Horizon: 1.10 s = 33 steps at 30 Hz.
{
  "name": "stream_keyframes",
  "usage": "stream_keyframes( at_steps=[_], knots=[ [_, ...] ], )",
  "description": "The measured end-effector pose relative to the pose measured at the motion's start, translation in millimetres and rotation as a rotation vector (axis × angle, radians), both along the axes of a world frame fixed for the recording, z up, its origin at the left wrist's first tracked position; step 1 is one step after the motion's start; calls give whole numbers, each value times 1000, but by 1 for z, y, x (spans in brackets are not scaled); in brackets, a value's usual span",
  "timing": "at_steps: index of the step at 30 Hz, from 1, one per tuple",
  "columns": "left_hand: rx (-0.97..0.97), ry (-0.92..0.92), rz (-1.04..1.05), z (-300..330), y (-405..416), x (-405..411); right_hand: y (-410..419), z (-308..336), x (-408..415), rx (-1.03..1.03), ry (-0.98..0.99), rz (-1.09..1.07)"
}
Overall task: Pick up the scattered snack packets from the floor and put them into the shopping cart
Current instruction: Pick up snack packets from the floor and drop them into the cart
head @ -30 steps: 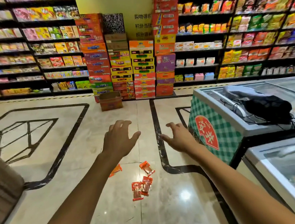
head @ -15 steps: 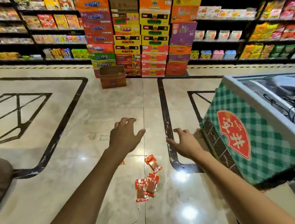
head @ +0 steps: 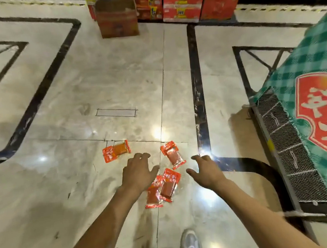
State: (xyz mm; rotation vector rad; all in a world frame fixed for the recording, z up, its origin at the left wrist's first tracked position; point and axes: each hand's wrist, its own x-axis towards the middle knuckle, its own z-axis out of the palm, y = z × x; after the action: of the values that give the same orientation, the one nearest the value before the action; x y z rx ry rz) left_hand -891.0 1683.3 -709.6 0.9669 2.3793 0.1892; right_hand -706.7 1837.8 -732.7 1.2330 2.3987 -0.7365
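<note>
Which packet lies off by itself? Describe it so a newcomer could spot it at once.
Start at the cardboard box by the stacked cartons and come straight down the pale floor. The lone packet lies sideways, left of the left hand. The other three cluster between the hands; this one touches none.

Pale marble floor (head: 96, 80) with black inlay lines (head: 198, 93) — glare spots on it. Open cardboard box (head: 117, 18) at top, beside stacked red cartons (head: 182, 5). Green-checked freezer (head: 313, 96) at right — red label, mesh grille (head: 289, 145) low on side. White shoe (head: 190, 241) at bottom edge.
</note>
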Motion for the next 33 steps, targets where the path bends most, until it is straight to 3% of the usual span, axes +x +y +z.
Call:
stream_keyframes(
  at_steps=[1, 2, 4, 5, 7, 8, 10, 11, 13, 17, 19, 23, 27, 30, 33],
  knots=[
    [-21, -19, 1, -55, 4, 2, 3, -56, -2, -3, 3, 31],
    [-42, -45, 27, -63, 1, 2, 4, -59, -3, -19, -14, 29],
    [-115, -90, 22, -194, -3, 4, 2, -187, -6, -27, -72, 104],
    [-134, -110, 45, -204, -5, 2, 4, -191, -8, -31, -90, 117],
    [-178, -141, 73, -328, -17, 6, -4, -308, -11, -44, -154, 213],
    [-183, -162, 108, -340, -20, 1, -2, -310, -15, -38, -175, 250],
    [-207, -206, 153, -446, -35, 9, -8, -399, -17, 0, -225, 390],
    [-202, -239, 169, -452, -34, 9, -5, -400, -20, 9, -229, 455],
    [-187, -217, 201, -515, -39, 15, -7, -461, -27, 53, -189, 622],
    [-141, 34, 248, -538, -29, 23, -8, -504, -43, 162, -176, 924],
    [-14, 45, 352, -557, -25, 23, -10, -533, -46, 219, -162, 979],
    [127, -160, 601, -558, -18, 29, -12, -551, -39, 309, -77, 990],
    [266, -343, 722, -563, -24, 27, -9, -560, -40, 398, 71, 952],
    [366, -546, 785, -560, -31, 19, -2, -547, -46, 260, 4, 801],
    [413, -739, 844, -540, -38, 5, 9, -514, -45, -12, 96, 449]
  ],
)
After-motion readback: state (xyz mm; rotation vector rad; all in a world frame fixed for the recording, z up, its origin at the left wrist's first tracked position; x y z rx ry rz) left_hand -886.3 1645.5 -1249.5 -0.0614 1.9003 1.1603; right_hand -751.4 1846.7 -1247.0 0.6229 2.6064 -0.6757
